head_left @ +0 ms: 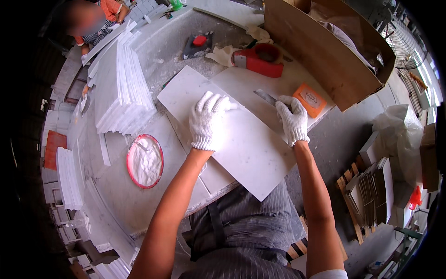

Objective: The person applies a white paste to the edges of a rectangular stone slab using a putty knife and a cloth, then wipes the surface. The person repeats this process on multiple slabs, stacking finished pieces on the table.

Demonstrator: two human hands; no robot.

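A pale grey-white stone tile (pixel 253 156) lies slantwise before me, its near corner reaching over the table edge. My left hand (pixel 206 118), in a white knitted glove, rests flat on it with fingers extended. The gloved right hand (pixel 292 118) is closed around a thin metal scraper blade (pixel 265 97), which points to the far left beyond the tile's right edge. The scraper's grip end is hidden in the fingers. Another pale tile (pixel 234 83) lies partly underneath. Just right of my right hand is an orange box (pixel 310 100).
Left are a red-rimmed dish (pixel 162 160) of white paste and a tall tile stack (pixel 123 88). Farther off lie a red tape dispenser (pixel 274 70) and a cardboard box (pixel 320 51). A person (pixel 104 23) works at far left. A pallet (pixel 355 209) holds boards at right.
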